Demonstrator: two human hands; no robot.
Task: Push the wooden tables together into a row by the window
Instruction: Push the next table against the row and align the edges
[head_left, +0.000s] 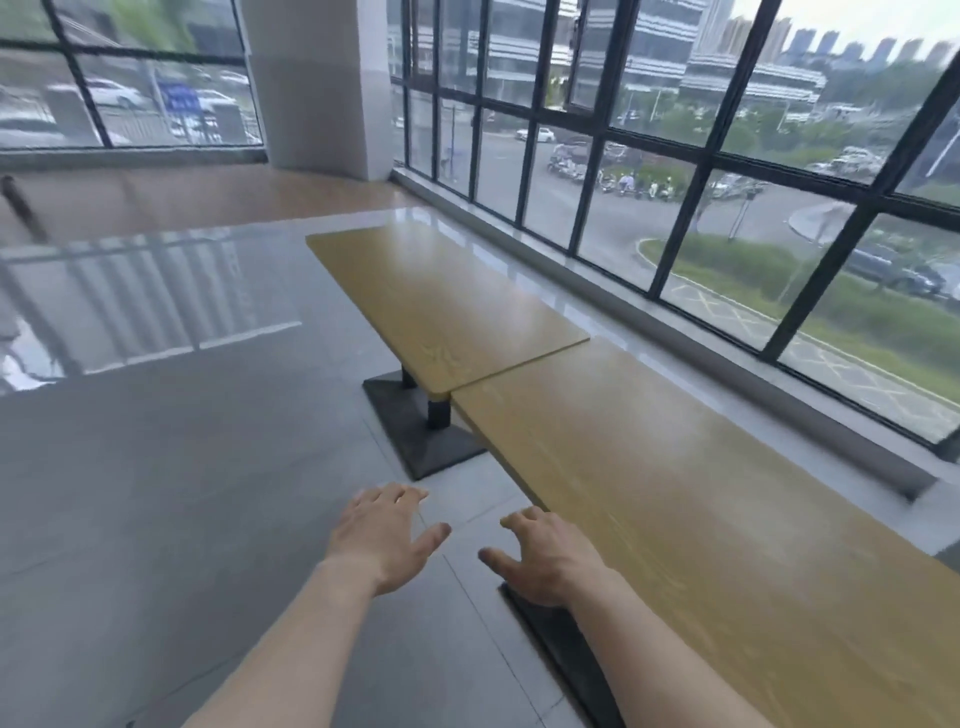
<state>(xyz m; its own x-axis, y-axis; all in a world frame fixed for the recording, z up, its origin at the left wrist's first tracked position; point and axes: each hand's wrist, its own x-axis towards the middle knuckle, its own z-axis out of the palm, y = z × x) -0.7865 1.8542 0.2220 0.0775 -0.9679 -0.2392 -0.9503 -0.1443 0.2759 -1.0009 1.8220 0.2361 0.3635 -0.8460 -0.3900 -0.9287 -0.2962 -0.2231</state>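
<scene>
Head view, looking down along the window (675, 171) wall. Two wooden tables stand end to end beside the glass. Far table (441, 306) and near table (701, 519) meet at their short edges; the seam runs diagonally across the frame, and the tops look touching or very nearly so. At the seam the far table's corner sticks out slightly toward the room, so the long edges are not quite flush.

Far table rests on a dark post and a flat black base (421, 426) on the grey tile floor (182, 493). A second dark base shows under the near table, partly hidden behind the right forearm.

Both arms reach forward, bare. Left hand (382, 535) hovers over the floor, palm down, fingers spread and loose, gripping nothing, clear of both tables. Right hand (545, 558) is also palm down with fingers spread, released, at the near table's room-side edge; whether the fingertips touch the edge, I cannot tell.

A white pillar (317, 83) stands past the far table in the corner. Outside: road, parked cars, grass, tall buildings. Picture is soft with motion blur.
</scene>
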